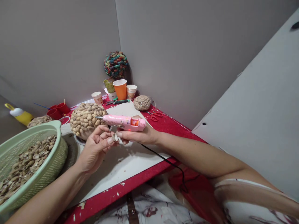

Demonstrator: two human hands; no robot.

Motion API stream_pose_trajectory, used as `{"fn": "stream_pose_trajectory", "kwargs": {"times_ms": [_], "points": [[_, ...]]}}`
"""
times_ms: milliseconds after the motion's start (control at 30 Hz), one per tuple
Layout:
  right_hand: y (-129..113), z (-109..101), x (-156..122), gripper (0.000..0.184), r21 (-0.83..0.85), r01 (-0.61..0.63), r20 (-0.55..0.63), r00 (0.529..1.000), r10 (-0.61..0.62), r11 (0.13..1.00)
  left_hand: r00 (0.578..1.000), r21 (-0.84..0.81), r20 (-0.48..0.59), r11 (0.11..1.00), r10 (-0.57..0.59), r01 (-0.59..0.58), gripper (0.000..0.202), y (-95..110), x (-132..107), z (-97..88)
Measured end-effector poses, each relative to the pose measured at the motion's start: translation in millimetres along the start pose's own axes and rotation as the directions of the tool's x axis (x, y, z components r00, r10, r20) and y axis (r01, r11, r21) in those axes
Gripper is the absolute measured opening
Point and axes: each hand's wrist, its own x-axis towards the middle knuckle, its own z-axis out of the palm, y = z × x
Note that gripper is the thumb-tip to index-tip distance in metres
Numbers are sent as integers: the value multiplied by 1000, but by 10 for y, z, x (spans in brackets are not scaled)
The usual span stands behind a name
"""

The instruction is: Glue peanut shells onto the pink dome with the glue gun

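Note:
My right hand point(140, 134) is wrapped round a pink glue gun point(116, 120), its nozzle pointing left towards the peanut-covered ball point(85, 119). Between the thumb and fingers of my left hand point(97, 144) is a small piece of peanut shell point(115, 137), close to my right fingertips. Whole-looking peanut shells cover the upper part of the ball, and a smooth pale area shows low down. The ball rests on a round grey base, partly hidden by my left hand. A black cord point(161, 158) runs from the glue gun over the table edge.
A green basket point(59, 137) of peanut shells point(32, 161) stands at left. Behind are paper cups point(120, 90), pliers point(118, 101), a twine ball point(142, 102), red scissors point(155, 115) and a multicoloured ball point(116, 64). A white board point(112, 168) with shell crumbs covers part of the red table point(102, 199).

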Motion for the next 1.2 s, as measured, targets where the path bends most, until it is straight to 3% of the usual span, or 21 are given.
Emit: {"fn": "stream_pose_trajectory", "kwargs": {"times_ms": [200, 433, 567, 700, 800, 1067, 1200], "points": [[60, -24, 13, 31, 67, -107, 59, 993, 103, 992, 996, -59, 46, 995, -74, 77, 51, 2, -11, 11], [120, -39, 27, 28, 91, -69, 174, 983, 52, 994, 990, -95, 105, 990, -92, 102, 42, 26, -25, 67], [114, -28, 9, 21, -90, 112, 48, 993, -108, 990, 997, -83, 69, 995, -43, 49, 35, 12, -30, 61], [165, -35, 7, 15, -458, 388, 23, 904, -426, 800, 998, -24, -33, 998, 56, -57, 30, -26, -21, 49], [207, -25, 2, 17, -565, 403, 25, 880, -474, 719, 992, -11, -85, 995, 96, -97, 32, -46, -22, 53], [148, -15, 23, 23, -454, 254, -225, 895, -386, 854, 989, -27, -61, 991, 132, -134, 35, -27, -152, 151], [143, -22, 33, 31, -388, 263, -195, 913, -358, 883, 998, 18, -1, 998, 59, -59, 35, -69, -251, 164]]}}
